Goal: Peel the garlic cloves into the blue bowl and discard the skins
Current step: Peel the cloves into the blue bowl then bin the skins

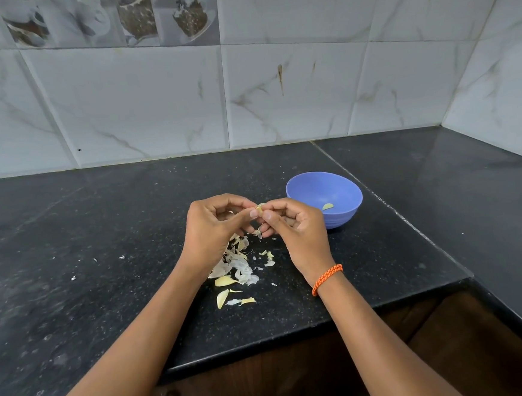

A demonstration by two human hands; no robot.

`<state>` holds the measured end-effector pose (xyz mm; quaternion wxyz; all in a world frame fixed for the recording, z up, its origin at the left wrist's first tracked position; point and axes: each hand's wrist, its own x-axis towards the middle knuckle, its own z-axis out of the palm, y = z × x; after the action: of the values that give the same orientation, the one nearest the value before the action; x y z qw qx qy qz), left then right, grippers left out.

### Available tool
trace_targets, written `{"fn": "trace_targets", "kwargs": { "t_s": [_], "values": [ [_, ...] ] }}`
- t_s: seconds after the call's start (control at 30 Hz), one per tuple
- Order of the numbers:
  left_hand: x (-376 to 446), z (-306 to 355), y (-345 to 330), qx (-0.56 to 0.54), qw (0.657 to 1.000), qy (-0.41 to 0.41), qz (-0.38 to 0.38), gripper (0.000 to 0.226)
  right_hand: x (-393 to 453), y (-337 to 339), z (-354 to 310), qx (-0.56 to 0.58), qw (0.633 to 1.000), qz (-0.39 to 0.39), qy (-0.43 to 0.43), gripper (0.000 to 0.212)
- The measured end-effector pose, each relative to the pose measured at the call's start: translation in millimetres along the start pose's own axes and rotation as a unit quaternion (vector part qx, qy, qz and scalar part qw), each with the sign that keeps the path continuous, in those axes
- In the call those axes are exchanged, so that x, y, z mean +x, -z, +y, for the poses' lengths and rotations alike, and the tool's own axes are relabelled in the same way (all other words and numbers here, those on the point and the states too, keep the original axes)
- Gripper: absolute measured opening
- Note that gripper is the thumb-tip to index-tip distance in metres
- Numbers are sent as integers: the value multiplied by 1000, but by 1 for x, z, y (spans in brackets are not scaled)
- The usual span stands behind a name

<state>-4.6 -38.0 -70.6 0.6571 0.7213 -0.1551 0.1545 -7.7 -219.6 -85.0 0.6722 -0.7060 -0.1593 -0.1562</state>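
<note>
A few white flecks of skin [121, 257] lie scattered on the left part of the dark speckled table [68, 228]. Further right, the left hand [215, 226] is raised above the table, its fingers [248, 214] curled and pinching a small garlic clove [259, 209] at the thumb tip. Below the hands, a heap of papery garlic skins [238, 266] lies on the table, with a few unpeeled yellowish cloves [224, 281] at its near edge. The right hand [299, 226], an orange bracelet [326, 278] on its wrist, meets the left; its thumb and forefinger are clamped on the same clove. Just beside the right hand, touching nothing else, stands the blue bowl [345, 219] with one peeled clove [328, 206] lying at its bottom.
</note>
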Motion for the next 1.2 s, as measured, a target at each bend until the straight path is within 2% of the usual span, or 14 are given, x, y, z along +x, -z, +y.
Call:
{"fn": "trace_targets", "kwargs": {
  "t_s": [0.2,0.67,0.9,1.03,1.2],
  "values": [
    [1,-1,1,19,1000,2,-9,7,-2,-1,-2,28,999,-33,-9,23],
    [2,-5,-2,46,997,1,-61,11,-1,0,-2,66,997,-28,-29,13],
    [1,-7,1,128,990,-17,-63,12,1,3,-2,110,992,26,-46,12],
    [3,-16,5,215,976,-21,-43,13,1,2,0,86,995,36,-41,15],
    [3,-15,6,263,964,-9,-25,10,1,1,2,49,997,39,-34,23]
  ]
}}
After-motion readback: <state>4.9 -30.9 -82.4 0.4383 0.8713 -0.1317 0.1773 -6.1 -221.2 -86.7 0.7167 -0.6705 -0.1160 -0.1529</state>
